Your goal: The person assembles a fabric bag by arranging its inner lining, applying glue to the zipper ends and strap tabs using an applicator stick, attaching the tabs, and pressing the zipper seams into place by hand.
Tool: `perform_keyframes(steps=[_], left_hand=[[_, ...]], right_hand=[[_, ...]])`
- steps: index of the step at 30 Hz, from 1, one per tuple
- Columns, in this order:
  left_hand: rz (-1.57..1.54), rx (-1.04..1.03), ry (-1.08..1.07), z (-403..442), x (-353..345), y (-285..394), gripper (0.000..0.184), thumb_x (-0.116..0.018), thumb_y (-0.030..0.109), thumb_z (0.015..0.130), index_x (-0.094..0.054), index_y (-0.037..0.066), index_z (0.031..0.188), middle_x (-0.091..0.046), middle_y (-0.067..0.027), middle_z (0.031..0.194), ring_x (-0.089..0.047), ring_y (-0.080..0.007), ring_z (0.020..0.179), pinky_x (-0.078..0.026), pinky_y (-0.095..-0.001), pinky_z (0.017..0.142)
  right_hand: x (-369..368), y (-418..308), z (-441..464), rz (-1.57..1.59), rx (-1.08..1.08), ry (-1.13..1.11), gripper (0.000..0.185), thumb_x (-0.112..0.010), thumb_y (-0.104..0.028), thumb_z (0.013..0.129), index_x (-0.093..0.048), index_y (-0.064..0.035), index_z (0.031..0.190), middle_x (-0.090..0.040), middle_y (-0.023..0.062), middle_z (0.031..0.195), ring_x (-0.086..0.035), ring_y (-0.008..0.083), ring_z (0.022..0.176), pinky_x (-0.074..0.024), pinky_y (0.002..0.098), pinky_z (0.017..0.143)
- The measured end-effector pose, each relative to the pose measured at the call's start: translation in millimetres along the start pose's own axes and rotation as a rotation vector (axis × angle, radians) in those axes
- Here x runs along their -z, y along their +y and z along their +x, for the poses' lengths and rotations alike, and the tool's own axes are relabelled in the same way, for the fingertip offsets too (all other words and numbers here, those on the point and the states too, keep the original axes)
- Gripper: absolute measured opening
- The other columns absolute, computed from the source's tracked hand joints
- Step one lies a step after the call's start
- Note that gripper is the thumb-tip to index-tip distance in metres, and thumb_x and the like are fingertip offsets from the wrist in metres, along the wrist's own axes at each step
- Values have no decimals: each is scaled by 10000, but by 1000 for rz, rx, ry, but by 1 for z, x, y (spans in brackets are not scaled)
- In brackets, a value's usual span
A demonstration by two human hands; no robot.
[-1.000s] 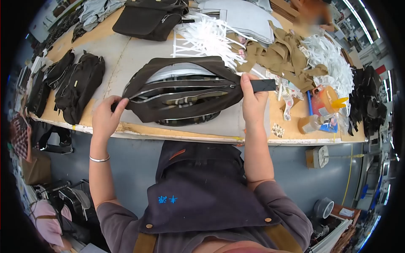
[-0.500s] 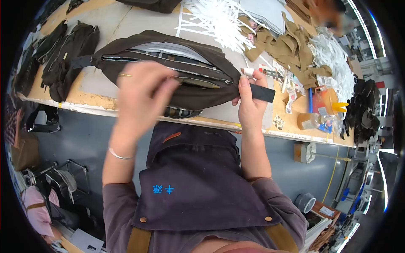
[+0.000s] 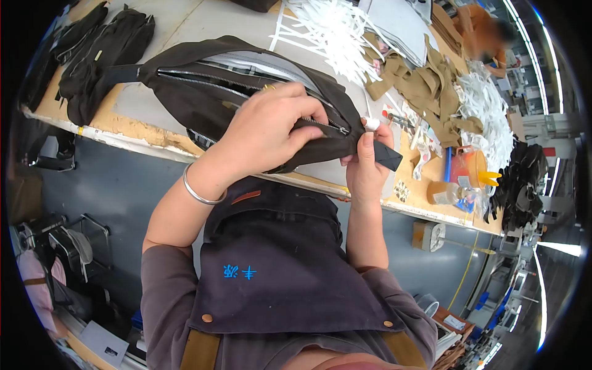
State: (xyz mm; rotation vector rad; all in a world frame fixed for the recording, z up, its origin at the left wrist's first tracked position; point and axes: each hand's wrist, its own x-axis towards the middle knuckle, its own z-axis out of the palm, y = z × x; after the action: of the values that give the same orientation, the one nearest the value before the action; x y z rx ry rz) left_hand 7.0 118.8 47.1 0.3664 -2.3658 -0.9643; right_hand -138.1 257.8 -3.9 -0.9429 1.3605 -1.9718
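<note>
A dark brown waist bag (image 3: 185, 102) lies on the worktable, with its long metal zipper (image 3: 197, 76) open and a grey and plaid lining (image 3: 246, 61) showing above it. My left hand (image 3: 265, 126) reaches across the bag; its index finger and thumb close around the zipper edge near the right end, and the other fingertips are hidden. My right hand (image 3: 367, 166) grips the bag's right tip between thumb and fingers, beside a short black strap end (image 3: 387, 158). A white wrap (image 3: 372, 124) sits on one of its fingers.
More dark bags (image 3: 108, 61) lie at the left. Behind are white strips (image 3: 333, 37) and brown fabric pieces (image 3: 425, 89). An orange container (image 3: 473, 165) and a glue-coloured jar (image 3: 443, 192) stand near the right table edge. A person (image 3: 478, 34) is at the far right.
My left hand has moved right along the bag, from above its middle to the zipper edge near my right hand. The right hand keeps its hold on the bag's tip.
</note>
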Motion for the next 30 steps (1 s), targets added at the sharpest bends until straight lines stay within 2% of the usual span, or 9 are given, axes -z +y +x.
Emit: perform_keyframes(steps=[2,5,7,10,14,18,21,26,30], left_hand=[[196,-162,166,-1,-5,-4,206,-707,51,680,-613,70,861,-513,-51,768,-518,-239,755,-411,-329,674],[302,-134,282,-9,2,8,214,-691,31,653,-572,123,805,-466,-32,744,-506,-207,765,-405,-329,658],[321,-87,248,-19,5,12,239,-742,76,644,-549,100,785,-484,-14,750,-511,-190,685,-390,-320,609],[283,23,227,-24,3,14,228,-756,168,668,-551,97,740,-506,2,677,-517,-195,561,-394,-332,582],[235,35,8,-28,0,9,267,-691,301,759,-593,63,690,-576,-64,658,-554,-269,564,-426,-356,559],[111,162,-215,-33,2,6,286,-663,327,790,-603,52,738,-570,-90,684,-570,-295,639,-437,-376,595],[35,134,-135,-27,5,6,271,-672,317,785,-605,55,756,-570,-90,733,-569,-290,687,-429,-370,604],[194,-200,116,-11,17,23,141,-716,138,706,-628,64,789,-493,-46,700,-522,-243,647,-415,-345,605],[-41,-20,-65,-1,24,16,124,-684,145,742,-655,57,825,-561,-75,735,-559,-275,678,-444,-361,654]], right_hand=[[7,-3,1,33,-70,-56,343,-571,-214,904,-464,-40,1179,-547,106,1080,-556,120,687,-456,225,533],[17,-24,10,-4,85,59,354,-622,-146,850,-495,-23,1157,-562,117,966,-562,174,847,-449,261,674],[20,-48,8,-207,223,105,447,-665,-131,766,-509,-42,1175,-537,128,1060,-514,210,1002,-430,309,779],[2,-96,6,-936,510,-159,412,-747,-95,630,-607,-77,1017,-529,113,1101,-532,241,980,-447,348,756],[-26,-97,5,-1249,315,-433,417,-792,-171,607,-616,-139,983,-544,55,1095,-571,241,876,-473,339,688],[-19,-83,8,-1278,179,-420,354,-750,-165,666,-603,-131,986,-560,20,1095,-587,201,787,-446,355,699],[-15,-80,15,-1341,434,-430,312,-732,-150,694,-608,-129,980,-558,33,1090,-589,190,767,-414,349,744],[-15,-83,27,-1200,333,-469,263,-713,-92,709,-619,-115,953,-541,65,1108,-593,191,760,-407,341,758],[-13,-86,36,-1112,197,-528,244,-706,-51,713,-624,-96,939,-508,105,1118,-598,214,769,-452,345,717]])
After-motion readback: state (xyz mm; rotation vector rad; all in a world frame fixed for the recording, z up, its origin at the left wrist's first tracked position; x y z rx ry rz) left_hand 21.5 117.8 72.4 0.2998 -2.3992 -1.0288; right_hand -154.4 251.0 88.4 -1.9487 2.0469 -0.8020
